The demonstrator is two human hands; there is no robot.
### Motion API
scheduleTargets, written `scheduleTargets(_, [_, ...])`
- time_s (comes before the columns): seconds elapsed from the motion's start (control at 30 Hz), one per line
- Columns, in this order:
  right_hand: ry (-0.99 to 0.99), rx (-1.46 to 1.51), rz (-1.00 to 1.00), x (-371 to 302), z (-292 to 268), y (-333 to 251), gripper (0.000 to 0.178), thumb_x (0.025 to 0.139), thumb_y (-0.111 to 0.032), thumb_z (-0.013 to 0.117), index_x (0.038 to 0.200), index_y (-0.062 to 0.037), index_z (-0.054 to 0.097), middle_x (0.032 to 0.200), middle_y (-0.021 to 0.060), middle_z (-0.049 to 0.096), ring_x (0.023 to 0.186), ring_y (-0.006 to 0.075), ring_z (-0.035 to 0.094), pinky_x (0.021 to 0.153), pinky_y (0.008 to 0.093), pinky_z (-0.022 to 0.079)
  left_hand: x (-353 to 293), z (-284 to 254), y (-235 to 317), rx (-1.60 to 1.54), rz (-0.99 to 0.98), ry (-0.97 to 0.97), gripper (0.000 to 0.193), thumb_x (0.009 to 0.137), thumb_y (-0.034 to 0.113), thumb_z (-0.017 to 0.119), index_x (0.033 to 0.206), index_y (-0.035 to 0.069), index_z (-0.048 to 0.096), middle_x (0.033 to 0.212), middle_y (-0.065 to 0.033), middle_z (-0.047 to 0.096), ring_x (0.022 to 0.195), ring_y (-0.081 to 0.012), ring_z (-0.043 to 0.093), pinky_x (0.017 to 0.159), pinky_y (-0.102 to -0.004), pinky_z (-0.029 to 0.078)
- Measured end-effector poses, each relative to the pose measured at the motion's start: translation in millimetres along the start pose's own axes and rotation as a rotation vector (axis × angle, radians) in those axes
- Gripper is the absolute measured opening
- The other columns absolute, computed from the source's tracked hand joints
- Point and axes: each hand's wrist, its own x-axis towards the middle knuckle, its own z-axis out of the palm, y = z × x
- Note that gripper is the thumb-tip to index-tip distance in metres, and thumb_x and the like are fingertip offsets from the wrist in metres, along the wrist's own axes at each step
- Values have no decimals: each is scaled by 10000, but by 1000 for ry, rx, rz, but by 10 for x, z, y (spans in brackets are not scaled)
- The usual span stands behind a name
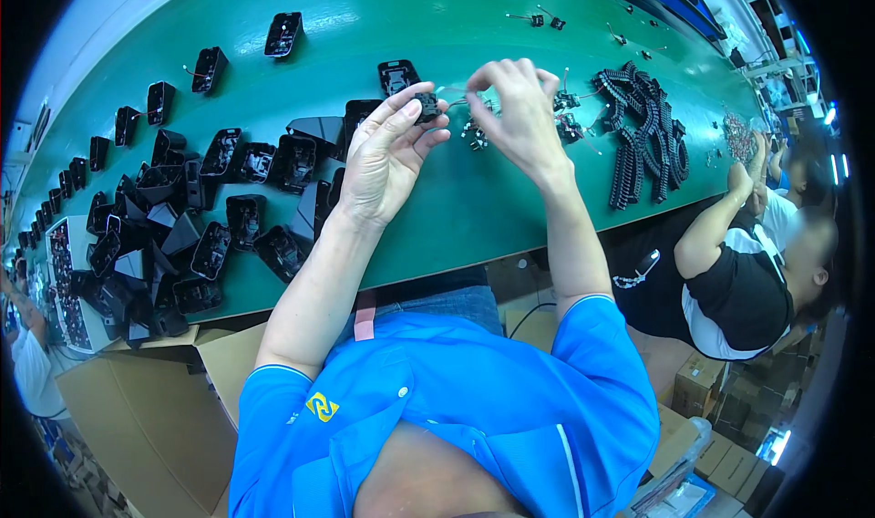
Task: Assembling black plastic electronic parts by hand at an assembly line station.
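Between the thumb and fingers of my left hand [390,153] is a small black part with wires [427,108], raised over the green table. Thin wires run from it toward my right hand [518,108], whose thumb and forefinger are pinched at them. The other fingers of that hand curl above the table. Just beyond my left hand lies an open black housing [397,76]. Several small black wired parts [570,128] lie under and beside my right hand, which partly hides them.
Black housings [164,235] are heaped at the left, with a row of them [159,104] running along the far side. Black strips of parts [643,135] lie in a pile to the right. A person in black and white [738,290] sits at the right; a cardboard box [146,427] stands below the table edge.
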Motion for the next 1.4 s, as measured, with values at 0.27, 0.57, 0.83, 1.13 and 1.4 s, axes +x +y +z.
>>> scheduleTargets(0.27, [135, 1359, 509, -69, -219, -381, 109, 850, -116, 795, 940, -81, 744, 952, 18, 662, 876, 127, 584, 857, 314, 480, -10, -5, 0, 82, -24, -22, 395, 975, 97, 626, 1337, -33, 536, 1131, -171, 637, 1009, -214, 653, 888, -299, 576])
scheduleTargets(0.57, [249, 1473, 388, -107, 52, -375, 107, 818, -97, 832, 886, -69, 754, 959, 40, 657, 885, 131, 580, 780, 256, 496, -17, 25, -11, 26, -30, -48, 292, 981, 78, 622, 1252, -27, 591, 1061, -156, 665, 933, -201, 684, 822, -287, 600])
scheduleTargets(0.83, [280, 1205, 331, -67, 26, -383, 113, 794, -129, 852, 834, -80, 759, 906, 31, 633, 939, 149, 531, 820, 279, 457, -29, 35, -7, 33, -42, -43, 264, 981, 78, 623, 1220, -34, 605, 1049, -144, 656, 901, -193, 675, 825, -288, 596])
scheduleTargets(1.13, [230, 798, 260, -165, 26, -390, 100, 809, -170, 824, 793, -104, 751, 869, 17, 616, 955, 173, 502, 872, 310, 417, -6, -48, -74, 83, -58, -22, 238, 982, 73, 622, 1190, -44, 623, 1087, -152, 666, 904, -189, 659, 790, -277, 563])
scheduleTargets(1.4, [295, 934, 300, -419, 46, -487, 146, 805, -83, 815, 925, -72, 731, 997, 62, 699, 954, 175, 603, 885, 307, 469, -52, 17, -108, 205, -106, 18, 244, 990, 92, 618, 1201, -29, 593, 1080, -146, 665, 901, -166, 644, 788, -249, 542])
